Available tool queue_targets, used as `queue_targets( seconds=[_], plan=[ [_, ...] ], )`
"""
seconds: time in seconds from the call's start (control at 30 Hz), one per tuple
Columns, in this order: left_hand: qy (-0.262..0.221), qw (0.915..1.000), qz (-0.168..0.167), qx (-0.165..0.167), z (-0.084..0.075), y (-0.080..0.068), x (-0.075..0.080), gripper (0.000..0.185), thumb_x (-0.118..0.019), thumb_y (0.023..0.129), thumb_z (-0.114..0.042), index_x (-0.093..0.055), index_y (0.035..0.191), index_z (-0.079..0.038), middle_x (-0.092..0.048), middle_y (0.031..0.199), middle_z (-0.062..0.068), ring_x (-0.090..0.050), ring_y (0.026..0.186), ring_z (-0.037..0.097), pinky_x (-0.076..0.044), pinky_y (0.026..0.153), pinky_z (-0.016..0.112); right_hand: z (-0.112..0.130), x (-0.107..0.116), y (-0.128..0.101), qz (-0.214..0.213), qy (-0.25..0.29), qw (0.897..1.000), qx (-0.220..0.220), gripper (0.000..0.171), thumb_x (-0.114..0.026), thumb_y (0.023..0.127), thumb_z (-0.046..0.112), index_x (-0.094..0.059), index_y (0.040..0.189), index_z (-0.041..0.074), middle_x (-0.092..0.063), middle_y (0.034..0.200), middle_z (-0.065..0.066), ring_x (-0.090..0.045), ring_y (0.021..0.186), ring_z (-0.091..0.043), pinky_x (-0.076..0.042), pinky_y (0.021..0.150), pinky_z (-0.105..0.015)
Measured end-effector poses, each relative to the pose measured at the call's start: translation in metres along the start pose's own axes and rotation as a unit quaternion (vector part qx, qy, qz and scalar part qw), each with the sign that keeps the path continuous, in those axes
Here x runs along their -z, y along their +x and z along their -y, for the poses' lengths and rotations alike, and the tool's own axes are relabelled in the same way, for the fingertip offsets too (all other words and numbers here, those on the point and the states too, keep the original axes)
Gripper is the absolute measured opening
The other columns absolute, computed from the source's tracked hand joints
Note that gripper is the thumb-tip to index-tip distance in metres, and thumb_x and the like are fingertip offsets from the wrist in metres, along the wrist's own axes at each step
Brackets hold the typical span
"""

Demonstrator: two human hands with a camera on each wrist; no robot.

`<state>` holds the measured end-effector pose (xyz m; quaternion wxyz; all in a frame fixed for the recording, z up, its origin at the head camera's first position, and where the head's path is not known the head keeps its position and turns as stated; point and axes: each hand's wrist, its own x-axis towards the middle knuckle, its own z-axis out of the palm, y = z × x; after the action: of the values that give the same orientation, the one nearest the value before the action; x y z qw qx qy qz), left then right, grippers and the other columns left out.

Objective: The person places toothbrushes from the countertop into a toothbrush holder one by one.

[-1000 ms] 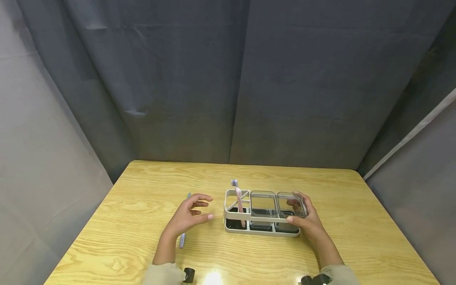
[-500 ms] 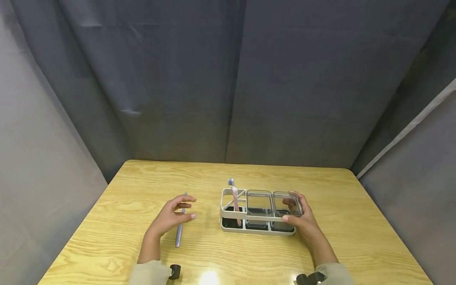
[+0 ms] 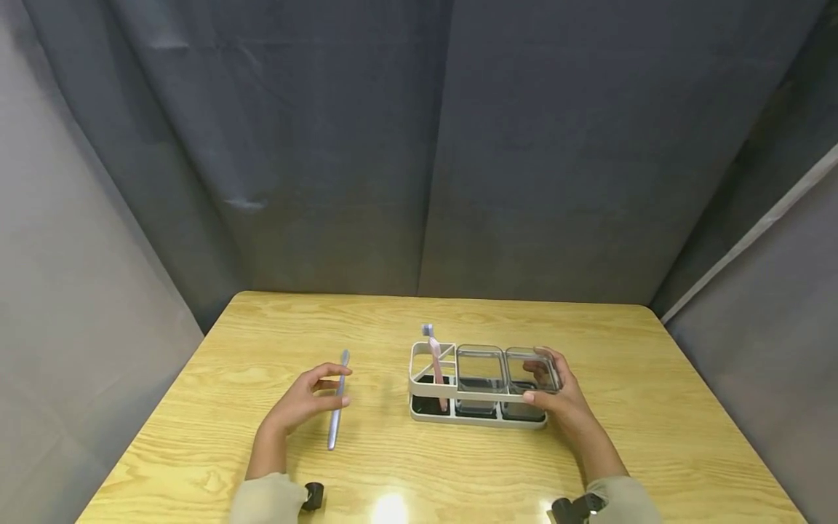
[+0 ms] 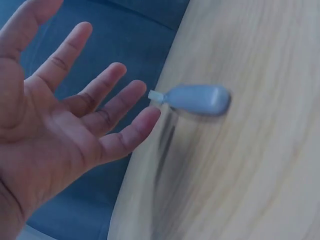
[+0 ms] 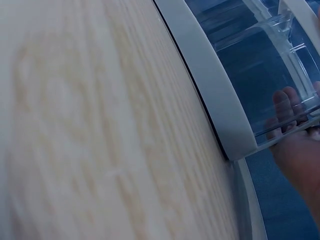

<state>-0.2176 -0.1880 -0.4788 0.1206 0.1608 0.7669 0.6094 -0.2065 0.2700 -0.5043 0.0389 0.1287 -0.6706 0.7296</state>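
Observation:
My left hand (image 3: pixel 302 402) hovers over the left part of the table, fingers spread and nothing held. A lavender toothbrush (image 3: pixel 334 431) lies on the wood beneath its fingertips; in the left wrist view the toothbrush (image 4: pixel 200 99) is just past the little finger. At the right end of a white toothbrush holder (image 3: pixel 481 421), my right hand (image 3: pixel 568 404) grips with its thumb in front and fingers behind. Two clear cups (image 3: pixel 481 370) sit in the holder's middle and right sections. A pink toothbrush (image 3: pixel 436 364) leans upright in its left section. The right wrist view shows fingers through the clear plastic.
The wooden table (image 3: pixel 216 437) carries the holder right of centre. Its far edge meets a dark grey curtain (image 3: pixel 327 182), and lighter grey cloth panels (image 3: pixel 72 291) hang at the sides.
My left hand has moved left, away from the holder, exposing more of the lavender toothbrush. My right hand keeps its hold on the holder, which stays put on the table.

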Motion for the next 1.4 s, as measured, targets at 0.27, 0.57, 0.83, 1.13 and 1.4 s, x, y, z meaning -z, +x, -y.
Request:
queue_targets(
  seconds=[0.27,0.57,0.83,1.13,1.4],
  plan=[
    [-0.022,0.9987,0.011,0.045,0.006,-0.002,0.007,0.054,-0.072,0.081,-0.011,-0.049,0.129,-0.004,-0.041,0.133,0.023,-0.035,0.121,0.047,-0.045,0.085,0.05,-0.001,0.001,0.001,0.01,0.004,1.0,0.022,0.077,-0.065,0.071,-0.014,-0.028,0.137,0.002,-0.04,0.122,-0.027,-0.043,0.115,-0.028,-0.028,0.101,-0.022],
    [-0.041,0.9957,0.007,0.082,0.023,0.007,0.012,0.065,-0.074,0.079,-0.007,-0.042,0.136,-0.003,-0.036,0.133,0.027,-0.053,0.106,0.036,-0.051,0.079,0.046,-0.003,0.002,0.002,0.002,0.004,1.0,0.011,0.079,-0.065,0.07,-0.013,-0.028,0.138,0.003,-0.041,0.123,-0.024,-0.043,0.115,-0.027,-0.027,0.102,-0.022],
    [-0.027,0.9927,-0.023,0.115,0.029,0.015,0.011,0.072,-0.075,0.074,0.0,-0.04,0.137,0.001,-0.043,0.123,0.026,-0.061,0.086,0.027,-0.053,0.072,0.039,-0.002,0.001,0.001,0.018,0.011,0.999,0.028,0.078,-0.065,0.072,-0.014,-0.027,0.139,0.002,-0.041,0.124,-0.024,-0.043,0.116,-0.026,-0.028,0.102,-0.023],
    [-0.02,0.9914,-0.037,0.124,0.036,0.017,0.014,0.071,-0.079,0.068,0.004,-0.047,0.131,0.003,-0.049,0.103,0.021,-0.056,0.077,0.024,-0.053,0.067,0.037,-0.002,-0.002,0.003,0.025,0.019,0.999,0.034,0.079,-0.064,0.072,-0.015,-0.026,0.139,0.001,-0.041,0.123,-0.026,-0.043,0.116,-0.028,-0.028,0.102,-0.023],
    [-0.007,0.9921,-0.038,0.12,0.04,0.021,0.013,0.072,-0.083,0.064,0.002,-0.049,0.127,0.006,-0.049,0.092,0.018,-0.055,0.067,0.021,-0.054,0.062,0.036,-0.002,0.0,0.002,0.015,0.004,1.0,0.01,0.079,-0.064,0.072,-0.013,-0.026,0.139,0.005,-0.039,0.125,-0.026,-0.041,0.117,-0.026,-0.029,0.1,-0.022]
  ],
)
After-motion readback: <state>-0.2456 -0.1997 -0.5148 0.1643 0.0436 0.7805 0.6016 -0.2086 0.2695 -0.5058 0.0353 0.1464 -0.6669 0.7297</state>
